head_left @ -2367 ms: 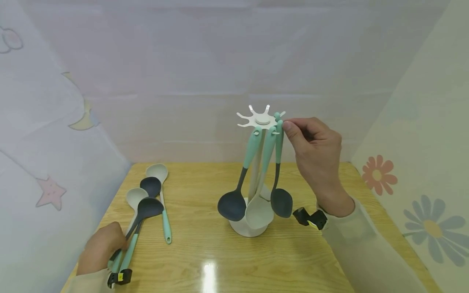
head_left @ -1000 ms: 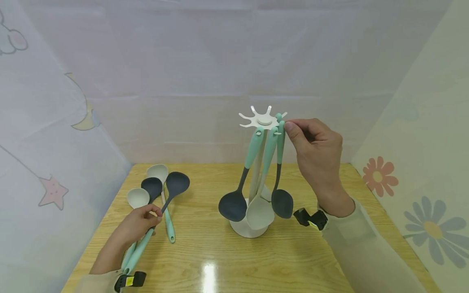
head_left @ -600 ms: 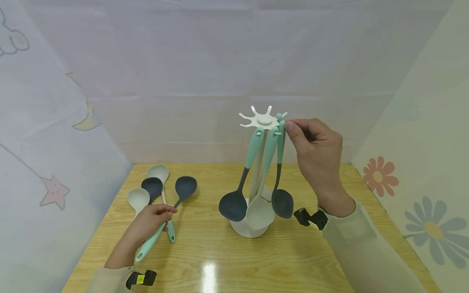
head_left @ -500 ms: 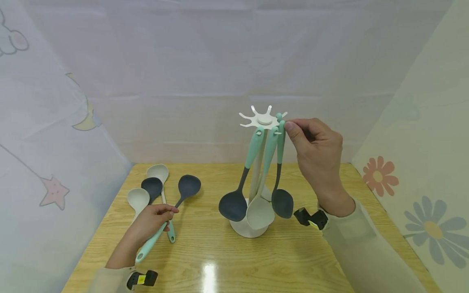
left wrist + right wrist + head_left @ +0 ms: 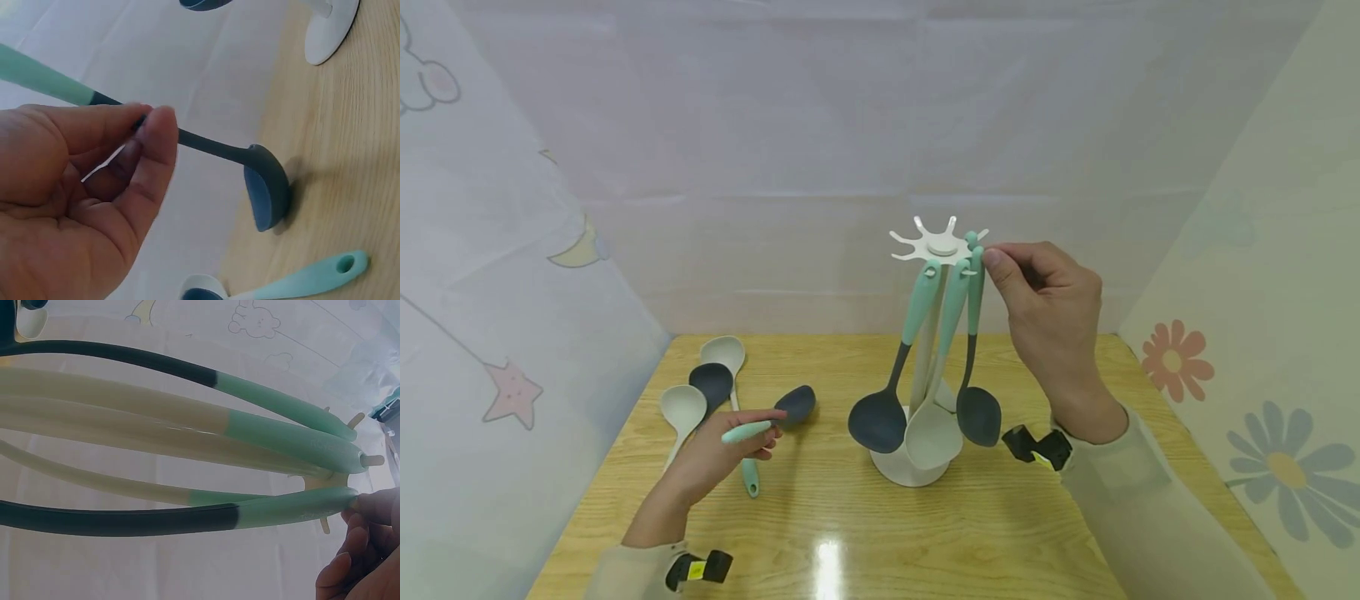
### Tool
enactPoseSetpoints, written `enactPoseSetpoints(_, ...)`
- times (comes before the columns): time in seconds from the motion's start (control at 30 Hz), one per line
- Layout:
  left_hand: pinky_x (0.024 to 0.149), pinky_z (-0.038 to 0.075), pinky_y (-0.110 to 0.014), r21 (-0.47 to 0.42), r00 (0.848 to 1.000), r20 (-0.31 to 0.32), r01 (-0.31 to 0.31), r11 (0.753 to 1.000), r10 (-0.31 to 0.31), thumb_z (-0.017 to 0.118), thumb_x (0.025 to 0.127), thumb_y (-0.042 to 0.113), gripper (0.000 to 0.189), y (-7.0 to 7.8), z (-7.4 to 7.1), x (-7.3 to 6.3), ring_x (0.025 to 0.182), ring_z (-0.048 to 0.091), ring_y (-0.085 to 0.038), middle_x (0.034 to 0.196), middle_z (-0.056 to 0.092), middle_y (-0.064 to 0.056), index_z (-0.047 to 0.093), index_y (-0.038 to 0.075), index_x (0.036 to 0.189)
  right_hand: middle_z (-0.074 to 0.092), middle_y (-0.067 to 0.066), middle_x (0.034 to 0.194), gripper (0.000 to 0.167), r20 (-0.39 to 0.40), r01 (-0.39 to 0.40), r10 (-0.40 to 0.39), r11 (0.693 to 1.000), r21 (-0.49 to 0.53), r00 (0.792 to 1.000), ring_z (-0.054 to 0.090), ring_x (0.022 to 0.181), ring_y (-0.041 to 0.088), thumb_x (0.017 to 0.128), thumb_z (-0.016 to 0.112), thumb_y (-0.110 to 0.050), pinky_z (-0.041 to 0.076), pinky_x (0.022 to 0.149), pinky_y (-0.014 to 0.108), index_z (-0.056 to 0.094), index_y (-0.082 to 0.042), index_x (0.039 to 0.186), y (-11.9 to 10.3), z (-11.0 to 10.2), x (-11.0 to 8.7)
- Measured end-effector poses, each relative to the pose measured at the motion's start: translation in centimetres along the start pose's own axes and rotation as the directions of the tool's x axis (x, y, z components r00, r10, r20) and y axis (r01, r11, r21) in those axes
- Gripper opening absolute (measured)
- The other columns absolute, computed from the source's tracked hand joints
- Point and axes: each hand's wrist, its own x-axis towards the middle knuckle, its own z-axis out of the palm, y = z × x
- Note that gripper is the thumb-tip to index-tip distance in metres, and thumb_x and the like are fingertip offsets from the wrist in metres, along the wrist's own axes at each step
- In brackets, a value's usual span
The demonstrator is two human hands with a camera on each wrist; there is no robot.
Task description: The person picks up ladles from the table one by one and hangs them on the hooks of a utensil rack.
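Thumb and fingertips of my left hand point(image 5: 711, 458) pinch a dark ladle point(image 5: 215, 147) on its shaft, just below the mint-green handle. In the left wrist view its bowl points down, close over the table. My right hand point(image 5: 1056, 308) pinches the top of the mint handle of another dark ladle point(image 5: 977, 415), which hangs at the right side of a white utensil rack point(image 5: 942, 244). On the rack's front arms hang a dark ladle point(image 5: 877, 422) and a white one point(image 5: 932, 437). Another mint-handled utensil point(image 5: 94, 478) hangs behind these, partly hidden.
Left on the wooden table point(image 5: 820, 517) lie a white ladle point(image 5: 683, 407), a dark one point(image 5: 711, 383) and a white spoon-like utensil point(image 5: 722, 352) with a mint handle. Several bare arms of the rack point left and back. Patterned sheets point(image 5: 512, 292) wall the table in.
My left hand has lifted the dark ladle from the pile at left and carried it rightward, tilting it so its bowl now dips down. My right hand has stayed at the hanging ladle's handle.
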Motion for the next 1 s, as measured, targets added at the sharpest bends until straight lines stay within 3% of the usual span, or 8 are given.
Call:
enactPoseSetpoints(0.1,0.083,0.062,-0.036,0.131,0.995,-0.08,-0.052,0.99,0.063,0.067,0.106,0.021,0.025,0.8,0.7,0.3,0.092,0.075,-0.025,0.132,0.072,-0.014,0.077,0.009,0.125,0.069,-0.022,0.082,0.011,0.002,0.002,-0.002,1.0,-0.006,1.0,0.057,0.065,0.004,0.098,0.076,-0.006,0.046,0.063,0.016,0.081,0.004,0.097,-0.1,0.0,0.0)
enactPoseSetpoints(0.2,0.075,0.06,-0.032,0.205,0.978,-0.158,-0.101,0.973,0.135,0.07,0.103,0.019,0.016,1.4,1.5,0.6,0.084,0.072,-0.025,0.13,0.073,-0.011,0.082,0.012,0.111,0.068,-0.022,0.082,0.012,0.003,0.002,-0.002,1.0,-0.01,1.0,0.056,0.065,0.004,0.098,0.076,-0.006,0.045,0.063,0.016,0.081,0.004,0.097,-0.1,-0.1,0.0)
enactPoseSetpoints(0.37,0.069,0.054,-0.026,0.292,0.941,-0.28,-0.104,0.951,0.189,0.075,0.1,0.021,0.019,2.5,2.9,0.8,0.078,0.064,-0.01,0.118,0.077,-0.003,0.082,0.018,0.117,0.069,-0.022,0.082,0.012,0.006,-0.006,0.006,1.0,-0.015,1.0,0.057,0.066,0.005,0.098,0.076,-0.007,0.045,0.063,0.017,0.081,0.004,0.098,-0.2,-0.1,0.0)
enactPoseSetpoints(0.47,0.073,0.056,-0.024,0.304,0.928,-0.319,-0.093,0.948,0.193,0.075,0.1,0.022,0.022,3.2,3.7,0.9,0.085,0.071,-0.012,0.12,0.079,-0.001,0.081,0.016,0.119,0.07,-0.022,0.083,0.012,0.009,-0.01,0.011,1.0,-0.014,1.0,0.057,0.066,0.005,0.098,0.076,-0.007,0.046,0.063,0.017,0.081,0.003,0.098,-0.3,-0.1,0.0)
enactPoseSetpoints(0.63,0.086,0.062,-0.027,0.267,0.898,-0.372,-0.139,0.954,0.235,0.075,0.099,0.02,0.027,4.7,4.9,1.3,0.109,0.076,-0.021,0.117,0.08,-0.002,0.079,0.009,0.123,0.071,-0.021,0.084,0.012,0.004,-0.014,0.014,1.0,-0.007,1.0,0.058,0.066,0.005,0.098,0.076,-0.007,0.047,0.064,0.016,0.081,0.004,0.097,-0.2,-0.2,0.0)
enactPoseSetpoints(0.8,0.08,0.061,-0.022,0.243,0.858,-0.423,-0.202,0.949,0.291,0.078,0.097,0.02,0.027,7.6,5.9,1.9,0.099,0.079,-0.018,0.111,0.081,-0.003,0.08,0.008,0.122,0.071,-0.023,0.086,0.014,0.009,-0.001,0.001,1.0,-0.011,1.0,0.059,0.067,0.005,0.098,0.076,-0.007,0.048,0.065,0.016,0.08,0.006,0.099,0.0,-0.3,0.0)
enactPoseSetpoints(1.0,0.073,0.06,-0.022,0.265,0.829,-0.446,-0.237,0.935,0.337,0.081,0.095,0.021,0.027,11.4,7.1,2.3,0.09,0.078,-0.017,0.104,0.081,-0.005,0.081,0.007,0.118,0.071,-0.023,0.086,0.014,0.011,-0.002,0.002,1.0,-0.003,1.0,0.06,0.068,0.005,0.098,0.076,-0.007,0.049,0.066,0.016,0.079,0.007,0.099,0.1,-0.1,0.0)
